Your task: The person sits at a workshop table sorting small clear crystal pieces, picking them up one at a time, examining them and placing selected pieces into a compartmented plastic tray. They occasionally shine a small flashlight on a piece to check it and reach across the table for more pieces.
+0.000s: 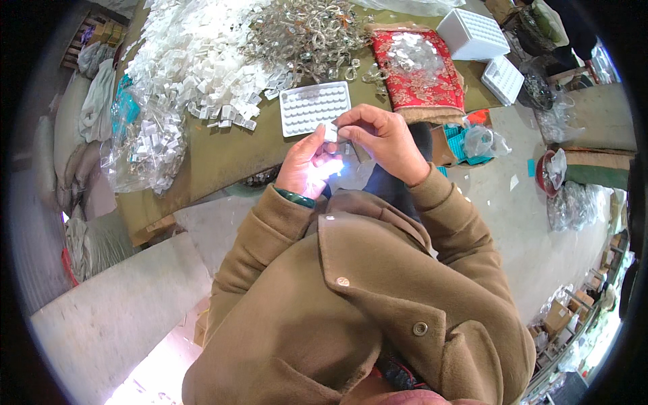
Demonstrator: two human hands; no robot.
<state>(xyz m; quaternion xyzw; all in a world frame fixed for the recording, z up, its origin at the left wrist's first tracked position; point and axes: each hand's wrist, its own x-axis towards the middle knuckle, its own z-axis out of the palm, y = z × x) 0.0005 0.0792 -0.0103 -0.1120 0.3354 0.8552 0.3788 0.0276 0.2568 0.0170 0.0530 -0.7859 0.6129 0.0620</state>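
Between the thumb and fingers of my left hand [300, 165] is a small white plastic block [330, 132]. A bright glare covers that palm and washes out what lies there. My right hand [391, 140] is pinched closed at the block's right edge, and whatever its fingertips hold is too small to make out. Just beyond both hands, a white tray [292, 127] with rows of round wells lies on the table. A large heap of small white plastic pieces [192, 67] spreads behind it to the left. Clear ring-like parts [307, 34] are piled farther back.
A red patterned cloth [418, 94] carries more small pieces at the right of the olive table [216, 154]. White trays [470, 35] are stacked beyond it. A filled clear bag [150, 152] hangs at the left table edge. An open carton [443, 148] stands below right.
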